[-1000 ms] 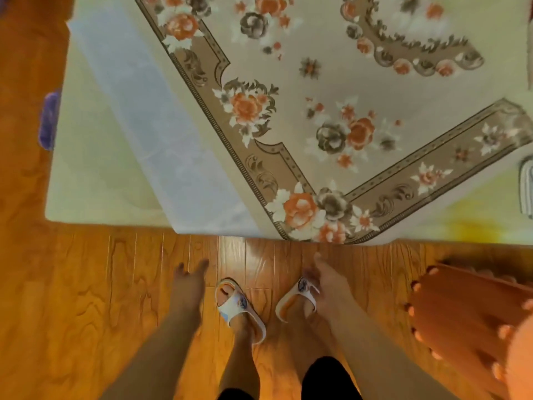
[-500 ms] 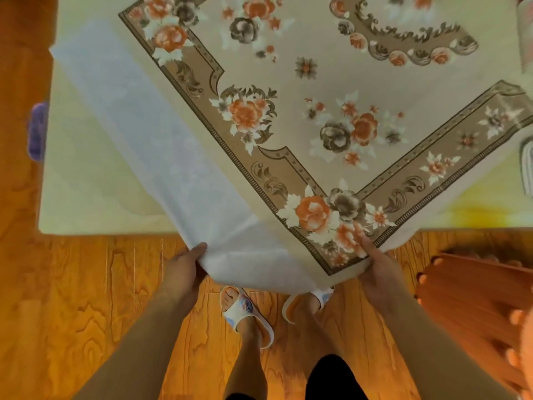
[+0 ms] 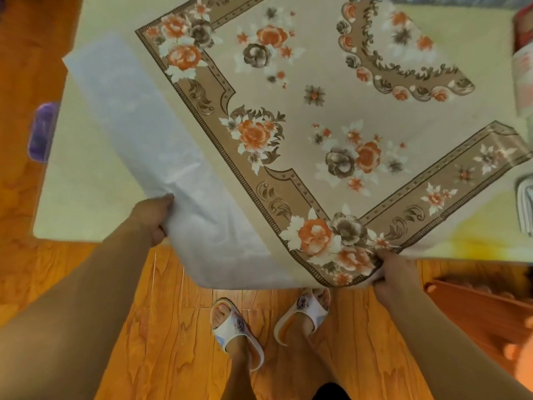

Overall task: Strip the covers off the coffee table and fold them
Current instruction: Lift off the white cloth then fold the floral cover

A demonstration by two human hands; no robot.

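Note:
A beige floral cover (image 3: pixel 302 116) with a brown border and orange and grey roses lies askew over the pale coffee table (image 3: pixel 83 194). Its left edge is turned over and shows a white underside (image 3: pixel 150 145). My left hand (image 3: pixel 153 217) grips that white folded edge at the table's front. My right hand (image 3: pixel 395 272) pinches the cover's near corner by the rose print. The near part of the cover is lifted off the table and hangs over the floor.
A purple object (image 3: pixel 43 131) sits on the wooden floor (image 3: pixel 161 342) left of the table. An orange stool (image 3: pixel 487 313) stands at the right. Folded cloth (image 3: pixel 526 206) and a red-and-white item (image 3: pixel 523 62) lie at the table's right edge. My slippered feet (image 3: pixel 268 321) stand below the cover.
My hands rose from near my feet to the cover's near edge and took hold of it. The near edge is lifted and pulled toward me, and more white underside shows.

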